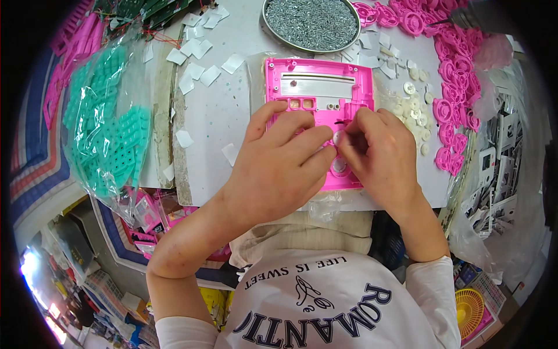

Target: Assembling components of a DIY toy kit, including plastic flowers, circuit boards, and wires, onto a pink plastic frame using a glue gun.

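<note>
A pink plastic housing [363, 87] with a slotted white panel, small square openings and screw posts lies on the table in front of me. My left hand [285, 154] rests palm down across its left and middle part, fingers spread and bent, the thumb hidden underneath. Over the housing's right side, my right hand [378, 148] is closed in a pinch. At its fingertips shows a small white round piece [337, 138], partly covered by the fingers. Another pale round part [339, 166] sits lower in the housing, between the two hands.
A round metal tray [263, 26] of screws stands behind the housing. White round pieces [414, 110] and pink ring-shaped parts [444, 110] lie to the right, below a dark tool tip [447, 22]. White square pads [197, 49] and a bag of green keypads [110, 122] are left.
</note>
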`<state>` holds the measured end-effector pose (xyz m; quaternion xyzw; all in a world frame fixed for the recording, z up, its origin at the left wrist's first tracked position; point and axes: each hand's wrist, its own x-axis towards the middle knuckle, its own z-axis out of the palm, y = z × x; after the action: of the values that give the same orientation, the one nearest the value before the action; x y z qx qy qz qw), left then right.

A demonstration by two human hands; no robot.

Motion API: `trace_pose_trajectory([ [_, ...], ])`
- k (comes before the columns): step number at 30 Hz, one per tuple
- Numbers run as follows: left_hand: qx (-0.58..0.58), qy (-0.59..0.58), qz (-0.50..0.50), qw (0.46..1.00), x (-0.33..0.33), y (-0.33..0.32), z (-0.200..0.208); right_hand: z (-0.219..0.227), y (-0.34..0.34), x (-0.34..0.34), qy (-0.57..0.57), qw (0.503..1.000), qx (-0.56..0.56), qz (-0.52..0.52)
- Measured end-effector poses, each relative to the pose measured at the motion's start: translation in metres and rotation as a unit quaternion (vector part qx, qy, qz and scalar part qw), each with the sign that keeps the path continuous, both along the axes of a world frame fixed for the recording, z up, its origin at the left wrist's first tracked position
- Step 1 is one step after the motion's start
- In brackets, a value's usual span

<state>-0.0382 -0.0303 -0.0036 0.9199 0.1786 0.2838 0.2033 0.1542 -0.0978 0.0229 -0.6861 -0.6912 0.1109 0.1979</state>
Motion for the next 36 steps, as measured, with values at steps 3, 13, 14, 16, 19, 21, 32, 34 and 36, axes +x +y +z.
trace_pose_trajectory([
  [3,0.005,0.06,-0.001,0.998,0.003,-0.001,0.004,0.0,0.001,0.007,0.087,0.994,-0.053,-0.028],
  [13,0.026,0.133,0.004,0.991,0.008,0.001,0.011,-0.002,-0.003,0.013,0.107,0.994,-0.038,-0.005],
  [14,0.029,0.136,0.002,0.99,0.008,0.001,0.011,-0.004,-0.005,0.014,0.104,0.994,-0.03,0.002],
  [16,0.031,0.143,-0.001,0.989,0.009,0.002,0.013,-0.008,-0.007,0.017,0.087,0.996,0.008,0.031],
  [19,0.029,0.15,-0.003,0.988,0.01,0.002,0.015,-0.013,-0.013,0.026,0.05,0.992,0.069,0.094],
  [21,0.029,0.154,-0.002,0.988,0.009,0.002,0.014,-0.01,-0.018,0.029,0.035,0.988,0.076,0.132],
  [32,0.038,0.154,-0.013,0.987,0.011,0.005,0.015,0.021,-0.007,0.033,-0.043,0.984,-0.051,0.163],
  [34,0.04,0.153,-0.016,0.987,0.011,0.005,0.015,0.021,-0.006,0.035,-0.036,0.983,-0.062,0.169],
  [36,0.041,0.152,-0.021,0.987,0.011,0.006,0.015,0.019,-0.009,0.034,-0.035,0.985,-0.044,0.162],
])
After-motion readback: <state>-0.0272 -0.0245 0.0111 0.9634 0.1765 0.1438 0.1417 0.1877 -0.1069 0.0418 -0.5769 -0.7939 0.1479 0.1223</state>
